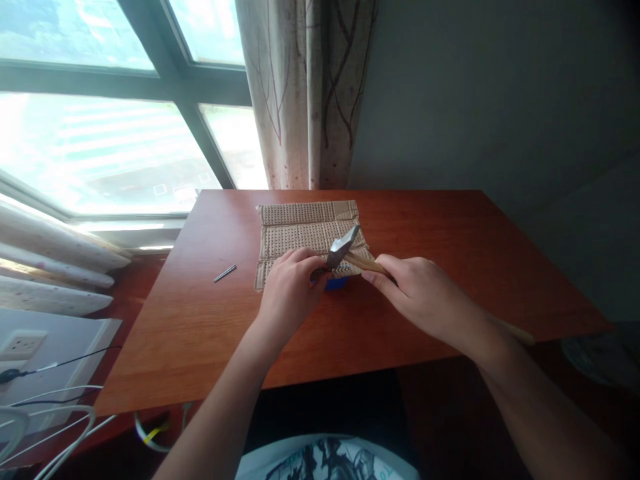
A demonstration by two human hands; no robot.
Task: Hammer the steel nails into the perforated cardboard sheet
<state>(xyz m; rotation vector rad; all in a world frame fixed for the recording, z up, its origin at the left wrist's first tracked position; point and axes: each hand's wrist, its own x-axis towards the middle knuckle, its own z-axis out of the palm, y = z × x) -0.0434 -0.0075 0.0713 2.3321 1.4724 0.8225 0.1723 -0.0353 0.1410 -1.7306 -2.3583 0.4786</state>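
Daylight from a big window (pixel 100 147) and a patterned curtain (pixel 305 93) back a reddish wooden table (pixel 200 320). On its far half lies a perforated cardboard sheet (pixel 305 227). The right hand (pixel 425 300) is clamped around the wooden handle of a hammer (pixel 343 248), whose metal head hovers over the sheet's near edge. The left hand (pixel 290 293) rests there with its fingers bunched beside the head; whether they pinch anything I cannot tell. A small blue object (pixel 337 283) peeks out between the hands. A loose nail (pixel 225 273) lies to the left.

reddish-brown wooden tabletop (pixel 450 267) | bright dark-framed window (pixel 125 133) left | patterned beige curtain (pixel 305 93) | plain grey wall (pixel 500 87)
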